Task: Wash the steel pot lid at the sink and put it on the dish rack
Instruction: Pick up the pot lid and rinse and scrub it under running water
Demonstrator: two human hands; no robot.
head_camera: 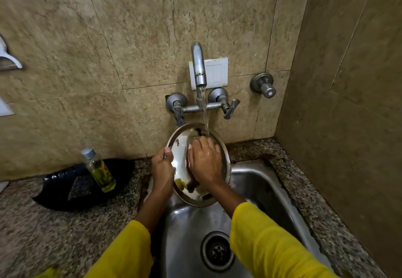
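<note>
Head view puts me right over the sink (256,182), looking down at both hands working under running water. I see the steel pot lid (180,147) held tilted above the back of the basin, its shiny inner face turned toward me, and its top edge just under the tap (198,64). My left hand (162,169) grips the lid by its left rim, fingers (168,150) clenched around the edge with the thumb on the near face. My right hand (205,160) lies flat against the inside of the lid, fingers spread and pressed on the metal rather than closed around anything. The stream of water (205,114) falls from the spout and lands on the lid just at the right hand's fingertips. Both forearms wear yellow sleeves (267,240) pushed up from the wrists.

Below the lid the basin is wet, with the round drain (217,251) near the bottom of the picture. The tap's two handles sit on the tiled wall (130,38) behind, with a white switch plate (217,71) behind the spout and a separate valve (263,85) to the right. On the speckled stone table (54,234) to the left stands a small clear bottle (99,170) with a grey cap and yellow-green liquid, tilted slightly, resting against a black plastic bag (74,188). I cannot see a dish rack in this view.
</note>
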